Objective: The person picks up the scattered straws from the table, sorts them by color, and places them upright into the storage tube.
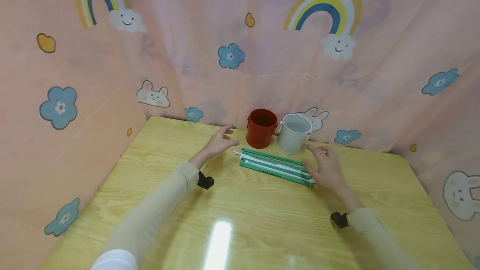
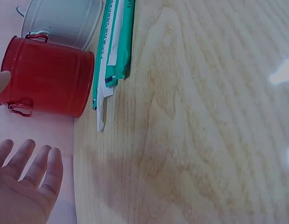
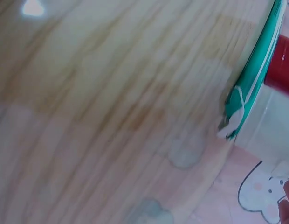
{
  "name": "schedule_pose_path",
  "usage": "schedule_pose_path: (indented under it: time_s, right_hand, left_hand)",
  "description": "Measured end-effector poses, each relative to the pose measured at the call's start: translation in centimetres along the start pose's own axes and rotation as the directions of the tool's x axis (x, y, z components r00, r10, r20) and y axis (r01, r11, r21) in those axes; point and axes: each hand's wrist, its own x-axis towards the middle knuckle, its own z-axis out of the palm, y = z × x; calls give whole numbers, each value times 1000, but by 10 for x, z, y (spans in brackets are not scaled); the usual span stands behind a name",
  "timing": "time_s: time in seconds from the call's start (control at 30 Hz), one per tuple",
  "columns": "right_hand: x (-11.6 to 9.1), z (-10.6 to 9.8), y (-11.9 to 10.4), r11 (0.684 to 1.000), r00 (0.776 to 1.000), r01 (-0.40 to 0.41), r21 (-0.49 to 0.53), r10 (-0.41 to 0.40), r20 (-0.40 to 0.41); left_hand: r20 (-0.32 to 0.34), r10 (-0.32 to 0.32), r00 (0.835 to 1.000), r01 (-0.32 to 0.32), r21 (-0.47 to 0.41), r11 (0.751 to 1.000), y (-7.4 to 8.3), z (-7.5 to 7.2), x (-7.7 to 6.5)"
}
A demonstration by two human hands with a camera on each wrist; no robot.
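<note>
Several long, slim green and white wrapped packets (image 1: 275, 173) with printed lettering lie side by side on the table. Behind them a red bucket (image 1: 258, 134) and a white bucket (image 1: 291, 140) stand upright, close together. My left hand (image 1: 220, 141) is held to the left of the red bucket, fingers spread and holding nothing; the left wrist view shows its relaxed fingers (image 2: 30, 163) beside that bucket. Over by the packets' right end is my right hand (image 1: 327, 169), loosely bent and holding nothing; whether its thumb touches them I cannot tell. Only its fingertips (image 3: 286, 210) show in the right wrist view.
The wooden table (image 1: 255, 220) has a bright light reflection near its front. A pink patterned curtain (image 1: 195, 45) hangs close behind the buckets and along both sides. Each wrist wears a dark strap piece (image 1: 205, 181).
</note>
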Motion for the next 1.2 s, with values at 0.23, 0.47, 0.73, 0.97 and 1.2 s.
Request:
schedule_pose_path:
  time_s: [0.23, 0.47, 0.73, 0.97, 1.2]
  right_hand:
    - [5, 9, -7, 998, 998, 39, 39, -37, -57]
    - [9, 17, -11, 996, 1000, -18, 84, 19, -6]
    - [12, 24, -19, 990, 1000, -14, 138, 12, 20]
    - [14, 25, -25, 976, 989, -81, 203, 54, 135]
    - [18, 27, -31, 920, 957, -183, 346, 85, 279]
  left_hand:
    - [23, -10, 1000, 10, -21, 1000, 0, 6, 12]
    - [31, -2, 1000, 3, -30, 1000, -4, 7, 21]
    - [72, 18, 997, -17, -26, 1000, 1, 6, 34]
    - [93, 19, 995, -21, 13, 1000, 5, 9, 45]
    - [138, 2, 990, 5, -48, 999, 0, 14, 52]
